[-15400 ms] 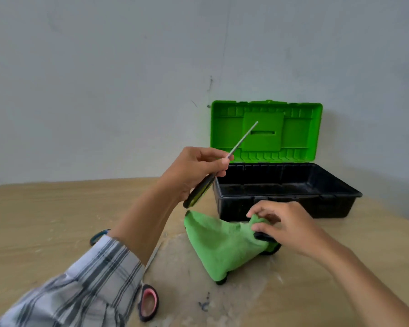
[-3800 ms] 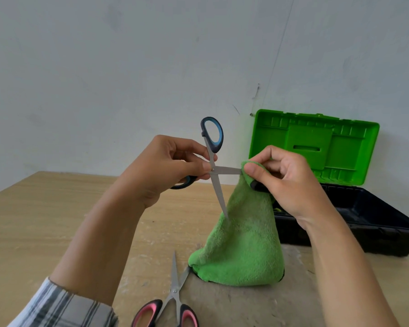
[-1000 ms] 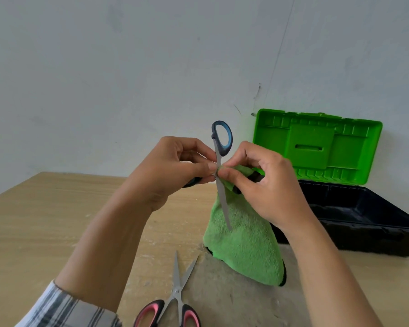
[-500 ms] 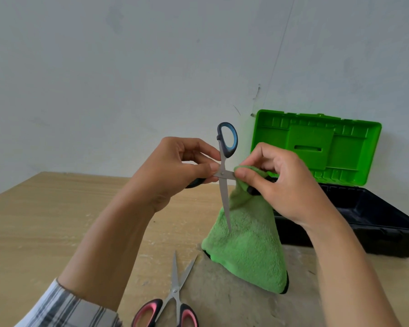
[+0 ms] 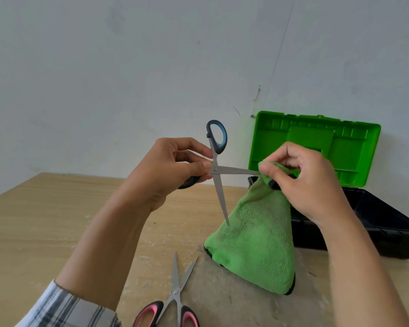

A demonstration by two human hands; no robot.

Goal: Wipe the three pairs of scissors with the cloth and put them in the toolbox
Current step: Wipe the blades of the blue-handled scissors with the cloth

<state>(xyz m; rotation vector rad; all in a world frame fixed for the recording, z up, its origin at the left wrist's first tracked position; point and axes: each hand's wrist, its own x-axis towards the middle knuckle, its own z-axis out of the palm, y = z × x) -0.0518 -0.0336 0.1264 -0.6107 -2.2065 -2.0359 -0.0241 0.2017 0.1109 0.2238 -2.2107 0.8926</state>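
Note:
My left hand (image 5: 175, 166) holds the blue-handled scissors (image 5: 219, 161) in the air with the blades spread wide; one blade points down, the other points right. My right hand (image 5: 302, 180) pinches the green cloth (image 5: 257, 239) around the tip of that right-pointing blade; the cloth hangs down to the table. Pink-handled scissors (image 5: 175, 300) lie half spread on the table near its front edge. The toolbox (image 5: 387, 227), black with a green lid (image 5: 316, 147) standing up, is at the right by the wall. A third pair of scissors is not visible.
The wooden table (image 5: 45, 220) has a worn grey patch (image 5: 234, 300) under the cloth and pink scissors. A white wall (image 5: 128, 79) stands close behind the table and toolbox.
My right hand has slid the cloth rightward along the horizontal blade, from near the pivot out to the tip. The left hand keeps the scissors almost still.

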